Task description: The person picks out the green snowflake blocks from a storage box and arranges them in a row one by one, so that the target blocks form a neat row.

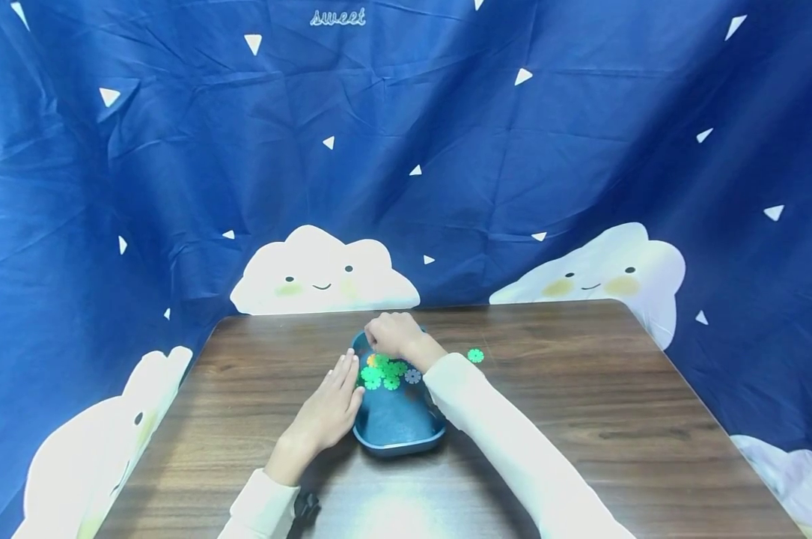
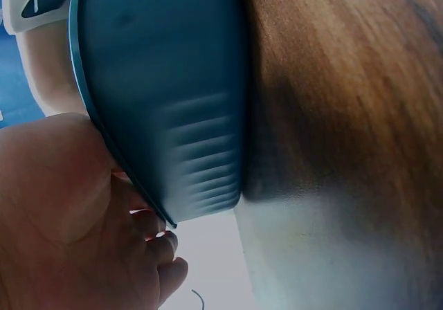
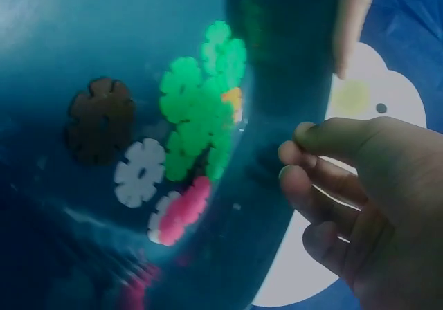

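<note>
Your right hand [image 1: 394,335] hovers over the far end of the blue tray [image 1: 397,427], fingers [image 3: 311,185] curled; whether that grip pinches anything you cannot tell from these views. Your left hand [image 1: 328,410] lies flat against the tray's left side, fingers straight, holding nothing. Inside the tray sits a cluster of flower-shaped plastic discs [image 1: 384,370]: the right wrist view shows several green ones overlapping, one orange, two white, one pink and one dark. One more green disc [image 1: 475,355] lies alone on the counter [image 1: 581,404], just right of your right sleeve [image 1: 513,449]. The tray rests near the counter's middle.
</note>
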Demonstrator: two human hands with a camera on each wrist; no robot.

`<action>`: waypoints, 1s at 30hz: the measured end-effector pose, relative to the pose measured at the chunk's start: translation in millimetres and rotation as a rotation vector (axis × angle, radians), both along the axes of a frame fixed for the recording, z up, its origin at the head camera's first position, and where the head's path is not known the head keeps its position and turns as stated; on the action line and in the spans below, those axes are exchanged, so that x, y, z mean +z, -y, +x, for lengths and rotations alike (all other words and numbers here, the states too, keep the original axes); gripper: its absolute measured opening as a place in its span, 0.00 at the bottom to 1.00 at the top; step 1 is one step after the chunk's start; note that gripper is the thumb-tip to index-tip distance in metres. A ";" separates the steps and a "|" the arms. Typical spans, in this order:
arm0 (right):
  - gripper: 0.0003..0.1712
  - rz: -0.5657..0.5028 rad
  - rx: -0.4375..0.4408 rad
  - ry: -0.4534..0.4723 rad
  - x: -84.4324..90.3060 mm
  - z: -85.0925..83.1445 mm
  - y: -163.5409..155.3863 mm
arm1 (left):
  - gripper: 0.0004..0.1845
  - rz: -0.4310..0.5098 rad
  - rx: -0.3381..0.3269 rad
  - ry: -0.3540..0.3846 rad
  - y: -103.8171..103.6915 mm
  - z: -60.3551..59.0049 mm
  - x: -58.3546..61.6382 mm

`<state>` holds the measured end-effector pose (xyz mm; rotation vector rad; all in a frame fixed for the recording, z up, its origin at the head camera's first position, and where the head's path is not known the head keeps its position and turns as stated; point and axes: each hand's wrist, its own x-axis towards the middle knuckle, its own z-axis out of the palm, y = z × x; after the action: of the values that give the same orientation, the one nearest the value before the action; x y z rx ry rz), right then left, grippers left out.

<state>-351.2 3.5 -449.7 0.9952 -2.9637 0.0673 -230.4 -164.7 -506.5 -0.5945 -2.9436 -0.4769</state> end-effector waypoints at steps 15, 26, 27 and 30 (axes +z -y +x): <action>0.10 0.297 -0.073 -0.036 -20.7 5.5 8.0 | 0.32 -0.029 0.020 0.022 -1.7 2.4 3.6; 0.12 0.329 -0.058 -0.061 -28.7 8.7 8.9 | 0.32 -0.026 0.025 0.030 -2.0 3.6 4.5; 0.12 0.327 -0.056 -0.062 -27.9 9.1 9.0 | 0.32 -0.026 0.026 0.032 -2.0 3.6 4.7; 0.12 0.323 -0.055 -0.051 -25.8 9.9 8.6 | 0.33 -0.022 0.028 0.037 -2.2 3.1 4.4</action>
<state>-341.3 -5.1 -475.5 0.9211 -3.0117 -0.4433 -227.3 -162.6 -502.2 -0.5526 -2.9915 -0.4582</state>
